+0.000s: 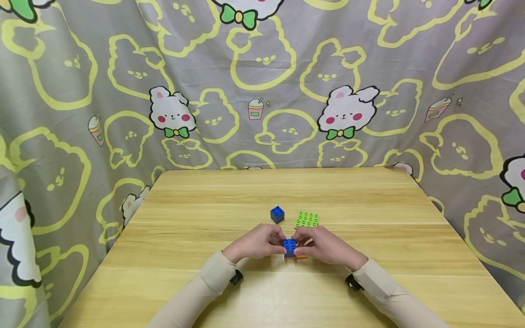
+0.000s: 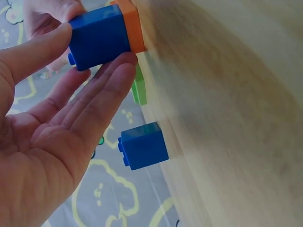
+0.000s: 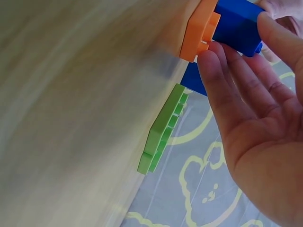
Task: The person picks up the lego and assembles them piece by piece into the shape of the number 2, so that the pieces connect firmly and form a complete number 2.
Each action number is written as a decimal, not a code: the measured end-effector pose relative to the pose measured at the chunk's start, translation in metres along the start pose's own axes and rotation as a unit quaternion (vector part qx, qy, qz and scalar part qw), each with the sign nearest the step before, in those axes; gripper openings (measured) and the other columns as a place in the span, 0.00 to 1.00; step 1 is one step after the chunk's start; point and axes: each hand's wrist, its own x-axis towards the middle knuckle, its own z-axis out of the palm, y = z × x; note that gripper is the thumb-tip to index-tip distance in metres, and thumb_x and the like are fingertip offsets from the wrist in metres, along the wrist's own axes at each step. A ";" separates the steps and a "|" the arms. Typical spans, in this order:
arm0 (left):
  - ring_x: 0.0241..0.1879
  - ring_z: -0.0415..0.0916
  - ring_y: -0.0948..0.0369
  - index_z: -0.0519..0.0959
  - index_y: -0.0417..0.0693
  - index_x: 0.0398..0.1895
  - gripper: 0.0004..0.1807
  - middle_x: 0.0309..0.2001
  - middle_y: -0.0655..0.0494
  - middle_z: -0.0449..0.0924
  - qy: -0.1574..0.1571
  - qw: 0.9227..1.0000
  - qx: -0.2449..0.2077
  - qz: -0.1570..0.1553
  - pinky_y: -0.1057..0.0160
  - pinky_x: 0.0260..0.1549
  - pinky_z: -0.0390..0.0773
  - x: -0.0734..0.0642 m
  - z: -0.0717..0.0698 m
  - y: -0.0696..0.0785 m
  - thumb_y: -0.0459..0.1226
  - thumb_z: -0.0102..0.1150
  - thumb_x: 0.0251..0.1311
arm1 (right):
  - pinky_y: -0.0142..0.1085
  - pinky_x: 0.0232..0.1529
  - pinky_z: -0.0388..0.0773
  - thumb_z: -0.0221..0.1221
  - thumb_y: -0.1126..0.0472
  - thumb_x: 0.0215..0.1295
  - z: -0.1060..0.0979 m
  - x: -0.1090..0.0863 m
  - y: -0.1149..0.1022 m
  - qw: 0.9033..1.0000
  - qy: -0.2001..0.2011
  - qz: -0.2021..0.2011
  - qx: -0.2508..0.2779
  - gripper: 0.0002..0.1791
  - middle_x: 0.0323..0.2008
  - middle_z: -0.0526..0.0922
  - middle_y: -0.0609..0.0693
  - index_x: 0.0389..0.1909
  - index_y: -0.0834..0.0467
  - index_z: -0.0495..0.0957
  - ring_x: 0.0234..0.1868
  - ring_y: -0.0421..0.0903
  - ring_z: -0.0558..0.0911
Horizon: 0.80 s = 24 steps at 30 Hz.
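A blue building brick [image 1: 290, 244] with studs on top stands over an orange studded plate [image 3: 195, 30], both close in front of the person. On its left side, the left hand [image 1: 255, 242] grips the blue brick between thumb and fingers. The right hand [image 1: 329, 247] pinches the same brick from the other side, its fingertips right at the orange plate's studs. Some of those studs show uncovered beside the brick in the right wrist view. The left wrist view shows the brick's smooth blue side, with the orange plate against its underside.
Beyond the hands, a second blue brick [image 1: 277, 215] stands upright on the wooden table [image 1: 197, 205]. A flat light-green studded plate [image 1: 307, 219] lies to its right, just past the right hand. A patterned grey curtain [image 1: 262, 132] hangs behind the table and along its sides.
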 end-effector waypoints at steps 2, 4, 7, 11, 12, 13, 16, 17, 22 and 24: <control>0.42 0.87 0.62 0.82 0.45 0.42 0.07 0.43 0.53 0.88 -0.001 1.000 0.002 -0.002 0.68 0.43 0.83 0.000 0.000 0.000 0.33 0.70 0.63 | 0.32 0.45 0.82 0.66 0.54 0.69 0.000 0.000 0.000 1.000 0.001 0.001 0.002 0.09 0.43 0.87 0.40 0.46 0.49 0.82 0.44 0.37 0.85; 0.42 0.87 0.63 0.82 0.46 0.42 0.07 0.43 0.53 0.88 -0.001 1.000 0.004 -0.002 0.69 0.43 0.83 0.000 -0.001 0.000 0.34 0.70 0.63 | 0.32 0.45 0.82 0.66 0.54 0.69 0.001 0.000 0.001 1.000 0.002 0.007 0.005 0.09 0.43 0.87 0.40 0.47 0.48 0.82 0.44 0.37 0.85; 0.42 0.87 0.63 0.82 0.47 0.42 0.07 0.43 0.54 0.88 -0.002 1.000 0.006 -0.004 0.69 0.43 0.83 0.000 -0.001 0.000 0.34 0.70 0.63 | 0.32 0.45 0.82 0.67 0.54 0.69 0.002 0.000 0.001 1.000 0.004 0.013 0.006 0.09 0.43 0.87 0.39 0.47 0.47 0.82 0.44 0.36 0.84; 0.43 0.87 0.63 0.82 0.47 0.43 0.08 0.43 0.53 0.88 -0.003 1.000 0.002 -0.002 0.69 0.43 0.83 -0.001 -0.002 -0.001 0.35 0.69 0.64 | 0.32 0.45 0.81 0.67 0.55 0.69 0.004 0.000 0.001 1.000 0.008 0.017 0.005 0.09 0.43 0.86 0.38 0.48 0.47 0.82 0.44 0.36 0.84; 0.43 0.87 0.63 0.82 0.46 0.43 0.08 0.43 0.53 0.88 -0.004 1.000 0.000 0.000 0.69 0.43 0.83 -0.001 -0.002 -0.001 0.35 0.69 0.64 | 0.32 0.45 0.81 0.67 0.55 0.69 0.004 0.000 0.001 1.000 0.009 0.017 0.005 0.09 0.43 0.86 0.38 0.48 0.47 0.82 0.44 0.36 0.84; 0.43 0.87 0.63 0.82 0.46 0.44 0.08 0.43 0.53 0.88 -0.004 1.000 -0.001 0.002 0.70 0.43 0.83 -0.001 -0.002 -0.001 0.35 0.69 0.64 | 0.32 0.45 0.81 0.67 0.55 0.69 0.004 0.000 0.002 1.000 0.009 0.017 0.005 0.09 0.43 0.86 0.38 0.48 0.47 0.82 0.44 0.36 0.84; 0.43 0.86 0.64 0.81 0.46 0.45 0.09 0.44 0.53 0.88 -0.005 1.000 -0.001 0.007 0.70 0.43 0.82 -0.002 -0.002 -0.002 0.36 0.69 0.64 | 0.32 0.45 0.81 0.66 0.54 0.69 0.004 -0.001 0.001 1.000 0.009 0.016 0.008 0.09 0.43 0.86 0.38 0.48 0.47 0.82 0.44 0.36 0.84; 0.43 0.86 0.64 0.81 0.46 0.45 0.10 0.44 0.53 0.88 -0.005 1.000 -0.002 0.010 0.70 0.43 0.82 -0.002 -0.002 -0.003 0.36 0.70 0.64 | 0.32 0.45 0.81 0.66 0.54 0.69 0.004 -0.001 0.001 1.000 0.009 0.016 0.008 0.09 0.43 0.86 0.38 0.48 0.47 0.82 0.44 0.36 0.84; 0.43 0.86 0.65 0.80 0.49 0.46 0.12 0.44 0.53 0.88 -0.003 1.000 0.004 0.018 0.70 0.44 0.82 -0.003 -0.001 -0.002 0.37 0.70 0.63 | 0.32 0.45 0.81 0.66 0.53 0.69 0.004 -0.001 0.000 1.000 0.010 0.020 0.006 0.09 0.43 0.86 0.38 0.48 0.46 0.81 0.44 0.36 0.84; 0.43 0.86 0.65 0.80 0.49 0.46 0.11 0.44 0.54 0.88 -0.002 1.000 0.004 0.020 0.70 0.43 0.82 -0.002 -0.001 -0.001 0.36 0.70 0.63 | 0.32 0.45 0.81 0.66 0.53 0.69 0.004 -0.001 0.000 1.000 0.010 0.018 0.005 0.09 0.42 0.86 0.37 0.48 0.46 0.81 0.44 0.36 0.84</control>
